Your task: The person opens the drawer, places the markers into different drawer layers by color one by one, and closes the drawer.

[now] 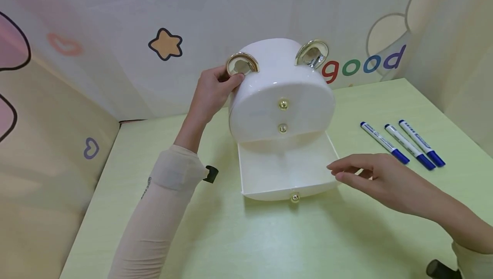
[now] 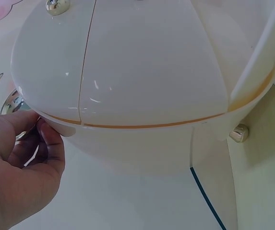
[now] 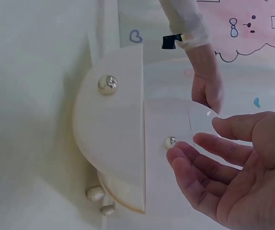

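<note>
"What is seen from the head?"

"A white box (image 1: pixel 277 86) is seen on the green table (image 1: pixel 269 244). Its bottom drawer (image 1: pixel 285 163) is pulled out. One gold ear (image 1: pixel 242 64) of the box is pinched by the left hand (image 1: pixel 212 90). The right hand (image 1: pixel 379 178) is held by the drawer's front corner, with its fingers softly bent. Three pens (image 1: pixel 409 146) with blue caps are laid beside that hand."

"And from the left wrist?"

"The left thumb and fingers are seen closed together on the ear, at the rim of the box. A thin orange line (image 2: pixel 151 126) is shown along the rim."

"And from the right wrist?"

"The right thumb is held apart from the fingers. The round drawer knob (image 3: pixel 107 85) is seen too. Whether the drawer is touched by the fingertips cannot really be told from here."
</note>
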Tool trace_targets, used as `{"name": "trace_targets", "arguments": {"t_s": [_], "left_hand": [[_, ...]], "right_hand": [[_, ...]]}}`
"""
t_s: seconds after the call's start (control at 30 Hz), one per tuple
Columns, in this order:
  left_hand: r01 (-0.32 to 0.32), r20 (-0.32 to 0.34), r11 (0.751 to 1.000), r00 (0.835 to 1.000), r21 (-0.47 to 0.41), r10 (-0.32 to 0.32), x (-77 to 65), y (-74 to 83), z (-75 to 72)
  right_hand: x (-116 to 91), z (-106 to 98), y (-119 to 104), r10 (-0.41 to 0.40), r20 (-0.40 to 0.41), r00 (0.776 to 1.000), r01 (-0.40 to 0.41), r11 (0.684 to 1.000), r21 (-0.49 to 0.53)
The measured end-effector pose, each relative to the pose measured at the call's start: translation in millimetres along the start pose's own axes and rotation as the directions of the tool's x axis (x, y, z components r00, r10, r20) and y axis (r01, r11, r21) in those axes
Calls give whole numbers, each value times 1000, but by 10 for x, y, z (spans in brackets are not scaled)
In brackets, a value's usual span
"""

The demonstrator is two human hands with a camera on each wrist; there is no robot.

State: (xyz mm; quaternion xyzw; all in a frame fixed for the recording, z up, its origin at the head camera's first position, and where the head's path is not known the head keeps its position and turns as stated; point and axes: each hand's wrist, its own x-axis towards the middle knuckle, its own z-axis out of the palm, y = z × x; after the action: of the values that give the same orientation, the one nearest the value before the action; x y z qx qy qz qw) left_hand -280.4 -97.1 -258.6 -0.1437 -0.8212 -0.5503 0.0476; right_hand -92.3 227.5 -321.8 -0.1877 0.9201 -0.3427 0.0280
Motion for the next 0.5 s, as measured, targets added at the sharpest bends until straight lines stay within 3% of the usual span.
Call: {"name": "trace_targets", "arguments": {"t_s": [0.5], "left_hand": [[1,7,1000,1000,-4,-1,-1,-21,-7]], "right_hand": [[-66,-267,211,38,-118,992,-48,996,-81]]}}
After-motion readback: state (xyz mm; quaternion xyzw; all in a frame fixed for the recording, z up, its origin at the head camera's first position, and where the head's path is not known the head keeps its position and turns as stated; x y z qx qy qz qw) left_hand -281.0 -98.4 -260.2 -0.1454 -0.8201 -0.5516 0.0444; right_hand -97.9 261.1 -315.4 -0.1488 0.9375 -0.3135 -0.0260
